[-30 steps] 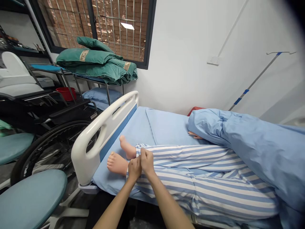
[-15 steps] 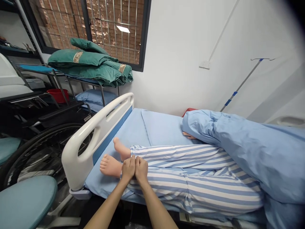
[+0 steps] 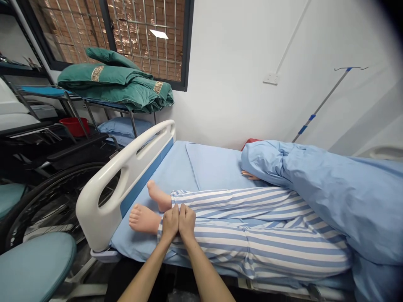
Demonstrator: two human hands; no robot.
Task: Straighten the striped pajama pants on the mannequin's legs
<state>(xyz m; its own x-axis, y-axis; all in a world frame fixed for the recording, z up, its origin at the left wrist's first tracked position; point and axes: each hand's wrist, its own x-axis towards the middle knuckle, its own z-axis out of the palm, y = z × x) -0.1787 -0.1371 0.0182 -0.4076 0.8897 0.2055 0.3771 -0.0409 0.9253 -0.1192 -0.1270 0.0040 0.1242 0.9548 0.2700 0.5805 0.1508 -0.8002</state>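
Across the blue-sheeted bed (image 3: 214, 163) lie the striped trousers (image 3: 252, 239), cuffs ending at two bare feet (image 3: 144, 219). Left hand (image 3: 170, 223) and right hand (image 3: 187, 223) sit side by side over the lower trouser legs, near the cuffs. Fingers (image 3: 183, 209) curled into fists, striped cloth directly beneath and beside them; whether they pinch any, I can't tell.

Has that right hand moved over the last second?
Yes, slightly: judged against the white footboard, the right hand has come a little toward the near side of the bed.
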